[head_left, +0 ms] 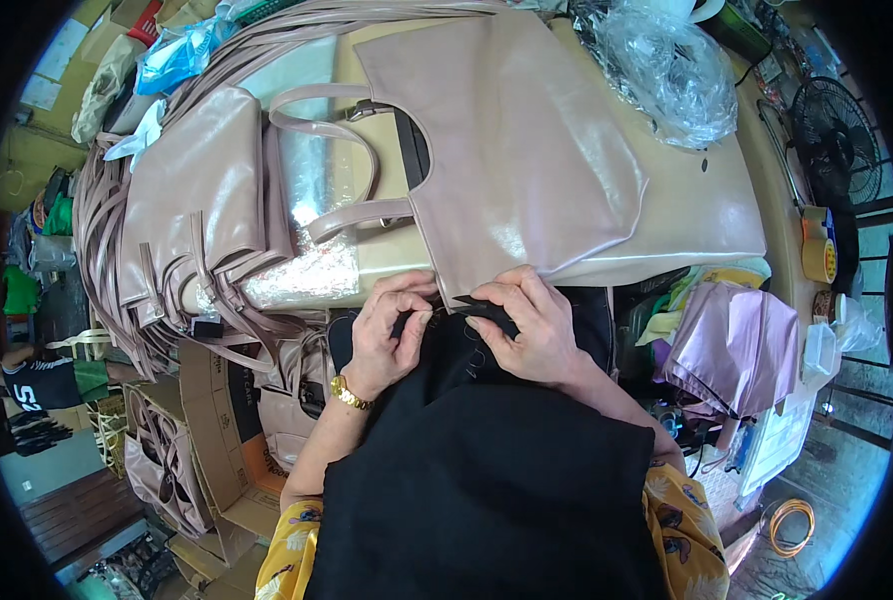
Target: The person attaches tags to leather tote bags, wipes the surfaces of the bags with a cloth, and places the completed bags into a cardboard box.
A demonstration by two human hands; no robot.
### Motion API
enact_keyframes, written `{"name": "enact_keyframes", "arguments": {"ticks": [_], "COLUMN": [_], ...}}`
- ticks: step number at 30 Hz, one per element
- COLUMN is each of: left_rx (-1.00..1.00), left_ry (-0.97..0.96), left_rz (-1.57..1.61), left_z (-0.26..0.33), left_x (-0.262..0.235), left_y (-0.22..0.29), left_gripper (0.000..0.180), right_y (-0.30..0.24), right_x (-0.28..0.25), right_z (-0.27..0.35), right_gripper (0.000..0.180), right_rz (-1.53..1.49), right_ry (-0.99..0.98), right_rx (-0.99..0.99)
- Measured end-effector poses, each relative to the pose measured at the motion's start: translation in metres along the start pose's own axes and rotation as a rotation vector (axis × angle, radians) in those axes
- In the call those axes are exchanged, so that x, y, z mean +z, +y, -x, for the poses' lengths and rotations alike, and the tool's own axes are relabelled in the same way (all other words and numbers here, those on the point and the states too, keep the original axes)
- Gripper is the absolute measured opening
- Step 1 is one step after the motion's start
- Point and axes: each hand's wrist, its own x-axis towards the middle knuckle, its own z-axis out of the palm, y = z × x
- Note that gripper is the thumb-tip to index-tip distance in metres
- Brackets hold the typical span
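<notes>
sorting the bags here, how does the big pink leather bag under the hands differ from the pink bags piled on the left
The big pink leather bag lies single and spread flat on the beige table, its lower edge under both hands; the pink bags piled on the left overlap in a stack, untouched. The flat one shows a curved cut-out opening; the piled ones show hanging straps. Both share the same glossy pale pink leather.

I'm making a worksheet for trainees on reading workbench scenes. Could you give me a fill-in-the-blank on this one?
1. Both hands pinch a piece of ____ fabric at the table's near edge.
2. The left hand has a gold ____ at its wrist.
3. The right hand touches the lower edge of the large ____ handbag.

Missing words: black; watch; pink
</notes>
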Motion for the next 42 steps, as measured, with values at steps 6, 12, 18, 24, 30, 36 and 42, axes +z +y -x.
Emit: {"name": "enact_keyframes", "arguments": {"ticks": [6,12,18,24,30,36,42], "left_rx": [-0.216,-0.301,-0.293,-0.143,-0.31,-0.297,-0.374], "left_ry": [0.112,0.143,0.139,0.117,0.15,0.128,0.162], "left_rz": [0.038,0.143,0.098,0.011,0.218,0.229,0.372], "left_z": [0.006,0.015,0.013,0.012,0.014,0.017,0.022], "left_x": [0.016,0.02,0.016,0.012,0.014,0.014,0.017], "left_y": [0.014,0.017,0.021,0.023,0.022,0.021,0.022], "left_gripper": [0.025,0.011,0.005,0.007,0.01,0.011,0.014], "right_y": [0.001,0.002,0.004,0.007,0.008,0.008,0.009], "right_x": [0.004,0.002,0.005,0.013,0.015,0.018,0.02], "right_z": [0.004,0.003,0.005,0.005,0.009,0.008,0.007], "right_gripper": [0.035,0.036,0.037,0.034,0.031,0.029,0.027], "right_rz": [-0.06,0.019,0.044,0.13,0.073,0.08,0.057], "right_ry": [0.033,0.02,0.019,0.106,0.127,0.188,0.245], "right_rx": [0.095,-0.007,-0.127,-0.199,-0.2,-0.21,-0.228]}}
